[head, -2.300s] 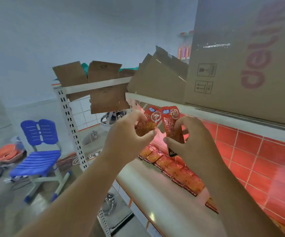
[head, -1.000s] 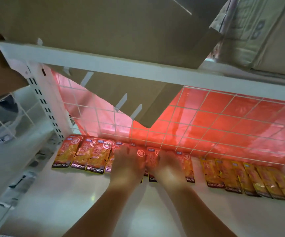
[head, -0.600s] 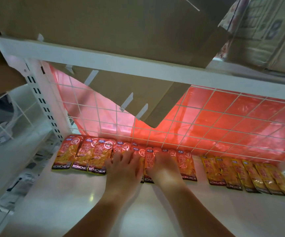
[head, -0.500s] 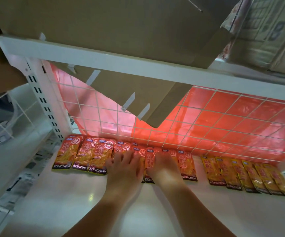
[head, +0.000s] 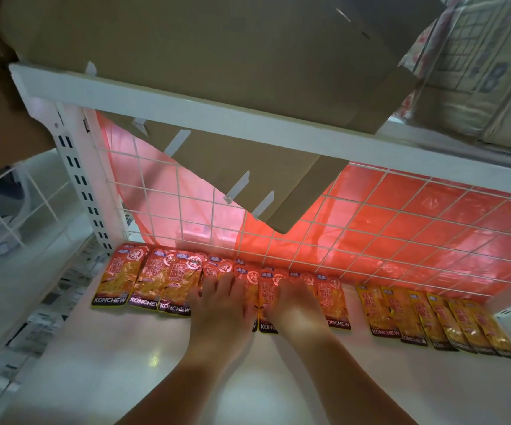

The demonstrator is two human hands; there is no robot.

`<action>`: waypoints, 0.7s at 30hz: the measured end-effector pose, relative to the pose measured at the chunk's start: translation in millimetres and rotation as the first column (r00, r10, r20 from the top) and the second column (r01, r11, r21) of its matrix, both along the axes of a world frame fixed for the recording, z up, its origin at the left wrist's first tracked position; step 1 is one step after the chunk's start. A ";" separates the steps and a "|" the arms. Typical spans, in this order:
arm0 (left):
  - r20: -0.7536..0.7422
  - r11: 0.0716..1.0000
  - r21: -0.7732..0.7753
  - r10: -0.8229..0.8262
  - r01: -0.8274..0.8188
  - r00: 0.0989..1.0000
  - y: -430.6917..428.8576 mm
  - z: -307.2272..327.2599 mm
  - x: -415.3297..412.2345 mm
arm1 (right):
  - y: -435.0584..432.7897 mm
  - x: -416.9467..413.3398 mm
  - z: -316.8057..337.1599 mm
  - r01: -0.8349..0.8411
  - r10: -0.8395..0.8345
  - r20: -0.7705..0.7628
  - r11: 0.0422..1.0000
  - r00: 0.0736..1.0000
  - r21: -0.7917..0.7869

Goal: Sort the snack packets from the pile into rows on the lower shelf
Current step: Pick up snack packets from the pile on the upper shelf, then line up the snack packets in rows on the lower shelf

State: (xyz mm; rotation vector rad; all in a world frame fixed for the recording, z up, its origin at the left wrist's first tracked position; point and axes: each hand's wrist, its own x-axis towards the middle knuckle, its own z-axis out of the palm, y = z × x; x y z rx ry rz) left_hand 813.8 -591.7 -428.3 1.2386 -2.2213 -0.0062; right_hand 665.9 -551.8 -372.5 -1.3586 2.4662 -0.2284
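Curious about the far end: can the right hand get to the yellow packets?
Probably yes: the right hand lies flat on the red packets, and only bare shelf separates it from the yellow packets beside them.

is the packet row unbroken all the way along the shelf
No, a bare strip of shelf separates the orange-red packets from the yellower packets on the right.
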 end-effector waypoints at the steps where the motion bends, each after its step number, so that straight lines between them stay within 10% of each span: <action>1: -0.008 1.000 0.008 0.002 -0.002 1.000 0.5 1.7 0.0 | 1.1 -0.6 2.2 0.000 0.000 -0.003 1.000 1.000 -0.012; 11: -0.352 0.927 0.191 -0.244 0.324 0.904 8.3 83.2 -6.7 | 33.9 -15.7 74.6 -0.017 0.025 0.012 0.905 1.000 -0.426; 21: -0.530 0.749 -0.027 -0.572 0.662 0.626 65.8 247.9 -53.4 | 129.5 -46.2 214.2 -0.055 0.127 0.026 0.594 0.992 -0.802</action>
